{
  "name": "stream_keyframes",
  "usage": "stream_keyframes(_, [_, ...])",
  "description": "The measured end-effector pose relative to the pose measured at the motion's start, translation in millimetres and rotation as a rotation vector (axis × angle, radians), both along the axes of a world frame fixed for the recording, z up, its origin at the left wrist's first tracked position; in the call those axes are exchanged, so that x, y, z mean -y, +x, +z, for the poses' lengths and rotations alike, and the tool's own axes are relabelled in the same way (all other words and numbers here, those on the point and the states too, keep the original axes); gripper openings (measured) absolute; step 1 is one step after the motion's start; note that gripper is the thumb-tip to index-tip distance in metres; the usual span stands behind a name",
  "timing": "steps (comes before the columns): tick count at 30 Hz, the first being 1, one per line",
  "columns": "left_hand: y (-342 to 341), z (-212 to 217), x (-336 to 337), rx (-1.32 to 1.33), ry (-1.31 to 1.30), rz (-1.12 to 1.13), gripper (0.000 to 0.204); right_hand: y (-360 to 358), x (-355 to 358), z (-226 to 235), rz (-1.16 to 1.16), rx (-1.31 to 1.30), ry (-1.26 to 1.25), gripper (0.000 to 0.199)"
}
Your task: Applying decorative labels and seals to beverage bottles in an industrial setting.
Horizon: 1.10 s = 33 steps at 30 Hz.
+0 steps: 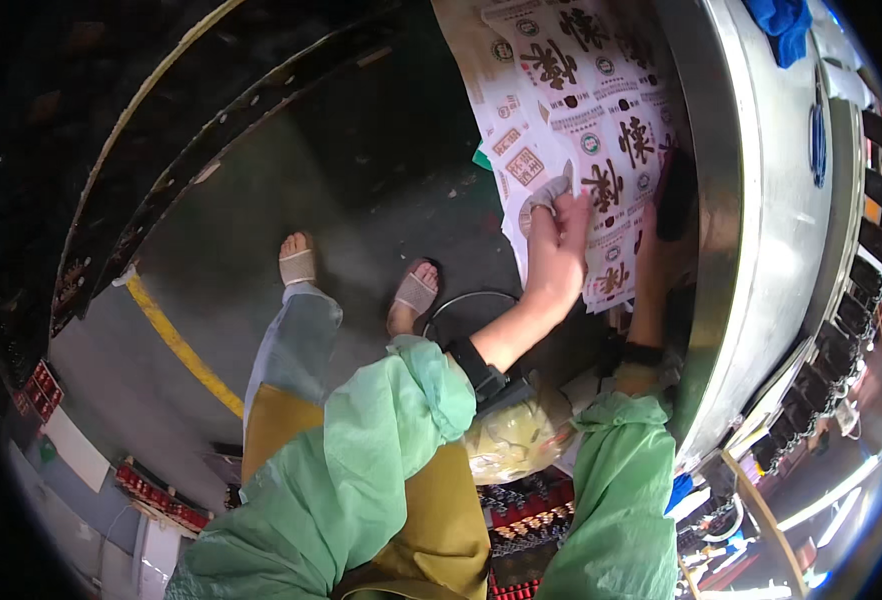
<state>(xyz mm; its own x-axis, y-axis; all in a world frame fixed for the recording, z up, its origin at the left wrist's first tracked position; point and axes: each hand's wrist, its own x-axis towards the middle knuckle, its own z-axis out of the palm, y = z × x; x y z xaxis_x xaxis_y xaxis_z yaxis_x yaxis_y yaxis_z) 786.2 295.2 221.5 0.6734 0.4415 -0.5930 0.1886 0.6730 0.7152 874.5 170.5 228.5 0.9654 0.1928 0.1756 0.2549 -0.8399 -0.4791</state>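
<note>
Printed paper sheets (571, 130), white with dark brush-style characters, lie overlapped beside the metal edge. My left hand (558, 250), with pale coverings on its fingertips, is closed in a pinch at the left side of the sheets, apparently on the edge of a printed sheet. In the shadow by the metal rim is my right hand (658, 255), close to the right side of the same sheets. A dark shape (676, 195) lies at its fingers, and I cannot make out whether it is held. Green sleeves cover both forearms.
A curved shiny metal surface (761, 230) runs along the right, with a blue cloth (783, 30) on it. Below my hands sits a clear plastic bag (521, 440) of yellowish pieces. A yellow line (181, 340) marks the floor; dark curved edges (176, 170) rise at the left.
</note>
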Motion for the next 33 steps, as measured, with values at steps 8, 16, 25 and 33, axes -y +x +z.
stream_keyframes(8, [23.0,32.5,23.5,0.145,0.100,-0.036,0.037,-16.3,34.0,-3.2,-0.094,-0.217,-0.042,0.059])
stream_keyframes(16, [32.2,39.3,9.2,0.085,0.206,-0.087,0.032,-44.0,29.5,4.3,0.185,-0.035,-0.077,0.056])
stream_keyframes(25, [43.5,46.9,9.2,0.355,0.076,-0.288,0.034,-50.0,17.7,32.0,-0.112,-0.101,0.133,0.056])
stream_keyframes(33, [8.2,36.0,27.2,0.060,0.269,-0.056,0.049,-42.2,-0.7,57.2,-0.523,-0.199,0.469,0.058])
